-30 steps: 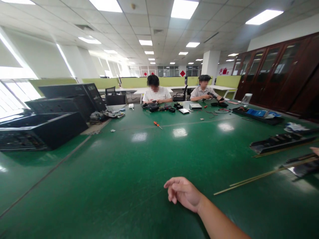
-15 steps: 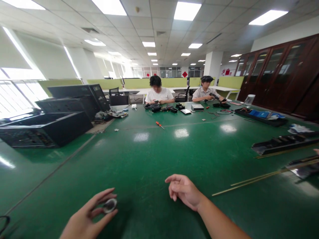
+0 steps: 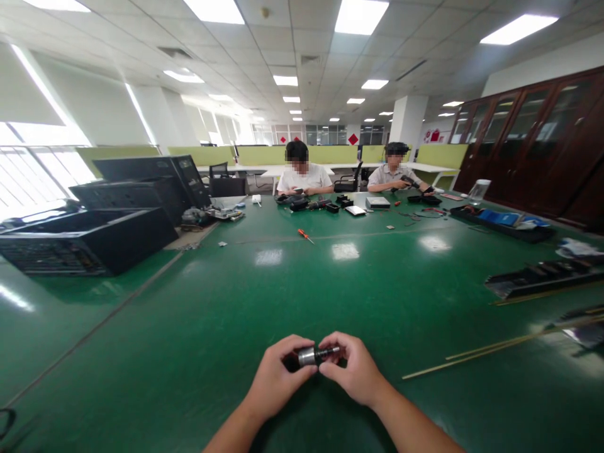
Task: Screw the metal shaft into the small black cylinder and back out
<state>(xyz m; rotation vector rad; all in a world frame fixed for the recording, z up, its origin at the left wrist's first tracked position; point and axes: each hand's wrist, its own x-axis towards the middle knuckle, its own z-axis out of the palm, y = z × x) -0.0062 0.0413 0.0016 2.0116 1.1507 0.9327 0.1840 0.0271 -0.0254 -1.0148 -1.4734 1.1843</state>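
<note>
Just above the green table top, both my hands meet around a small silver metal cylinder with a dark ribbed shaft (image 3: 307, 357). My left hand (image 3: 279, 370) has its thumb and fingers curled about the silver body, and part of that end is hidden in the grip. My right hand (image 3: 353, 370) is curled around the shaft side, its fingertips at the dark ribbed part. The shaft's thin bright tip points right, toward the right palm. The part lies roughly level.
The green table (image 3: 226, 302) spreads ahead. Dark computer cases (image 3: 136, 245) stand at left. An orange screwdriver (image 3: 304, 236) lies mid-table. Thin rods (image 3: 453, 365) and a dark metal channel (image 3: 542, 280) lie at right. Two people (image 3: 304, 179) sit opposite, among tools and small parts.
My left hand has moved right and forward with the metal cylinder, to my right hand. The right hand's fingers have closed in around the shaft end. The view has shifted slightly.
</note>
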